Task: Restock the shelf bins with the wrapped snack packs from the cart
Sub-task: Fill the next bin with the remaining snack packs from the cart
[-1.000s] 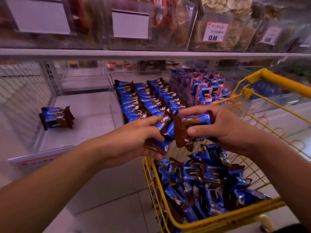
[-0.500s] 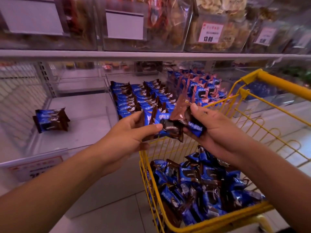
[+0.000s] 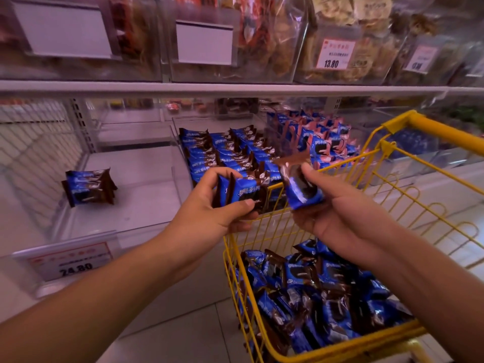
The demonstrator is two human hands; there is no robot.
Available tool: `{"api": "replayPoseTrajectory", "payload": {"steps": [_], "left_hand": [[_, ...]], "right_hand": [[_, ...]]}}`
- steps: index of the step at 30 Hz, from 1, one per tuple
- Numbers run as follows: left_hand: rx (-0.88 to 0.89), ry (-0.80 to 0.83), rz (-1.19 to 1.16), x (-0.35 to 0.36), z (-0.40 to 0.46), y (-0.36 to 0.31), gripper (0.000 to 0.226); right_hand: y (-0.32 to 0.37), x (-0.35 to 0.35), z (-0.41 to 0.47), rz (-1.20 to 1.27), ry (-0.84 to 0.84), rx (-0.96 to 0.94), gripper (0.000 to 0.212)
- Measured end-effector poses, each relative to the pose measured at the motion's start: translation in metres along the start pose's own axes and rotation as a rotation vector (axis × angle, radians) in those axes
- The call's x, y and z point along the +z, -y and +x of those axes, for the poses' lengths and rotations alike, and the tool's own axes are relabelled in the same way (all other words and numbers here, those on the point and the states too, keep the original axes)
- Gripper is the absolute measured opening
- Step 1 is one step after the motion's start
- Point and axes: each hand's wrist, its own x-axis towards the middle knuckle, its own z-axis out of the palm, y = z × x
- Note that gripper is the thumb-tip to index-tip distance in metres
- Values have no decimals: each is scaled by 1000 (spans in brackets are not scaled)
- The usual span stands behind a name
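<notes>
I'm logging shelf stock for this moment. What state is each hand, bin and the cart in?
left hand: grips a stack of blue snack packs
right hand: pinches a single pack, tilted
left bin: nearly bare, one small pile
middle bin: rows of packs standing on edge
yellow cart: loose packs heaped inside

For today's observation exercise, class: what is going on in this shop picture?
A person is restocking a shelf from a yellow cart. The left hand grips a small stack of blue snack packs, and the right hand pinches a single pack above the cart. Many packs still lie in the cart. The middle bin holds neat rows, while the left bin holds only a few packs.
</notes>
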Motion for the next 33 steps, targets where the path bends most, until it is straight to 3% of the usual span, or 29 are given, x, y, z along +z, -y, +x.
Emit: {"api": "replayPoseTrajectory", "payload": {"steps": [3,7,13,16,19,21,25,28,31,33], "left_hand": [[-64,-7,-54,5,-2,-2,31],[-153,-2,-142,11,-5,-6,23],[-107,-20,-67,10,-3,-4,16],[-69,-29,-30,12,-2,-2,19],[-108,-122,-113,17,3,-3,14],[-59,-125,-14,16,3,-5,15],[115,75,271,7,-12,-19,33],[200,103,334,-6,-20,-32,30],[253,106,374,-23,-31,-44,27],[272,44,458,-40,-36,-54,27]], "right_hand": [[-5,0,-1,-24,108,17,36],[-12,3,-1,-181,70,-79,33],[-20,4,-1,-44,97,-117,35],[-24,8,-2,35,117,-119,23],[-26,10,-3,-167,47,-187,25],[-26,11,-5,-272,50,-212,30],[-29,18,-8,-220,193,-222,45],[-19,30,-2,-330,257,-286,59],[0,53,12,-572,422,-250,84],[7,80,24,-712,572,-213,76]]}}
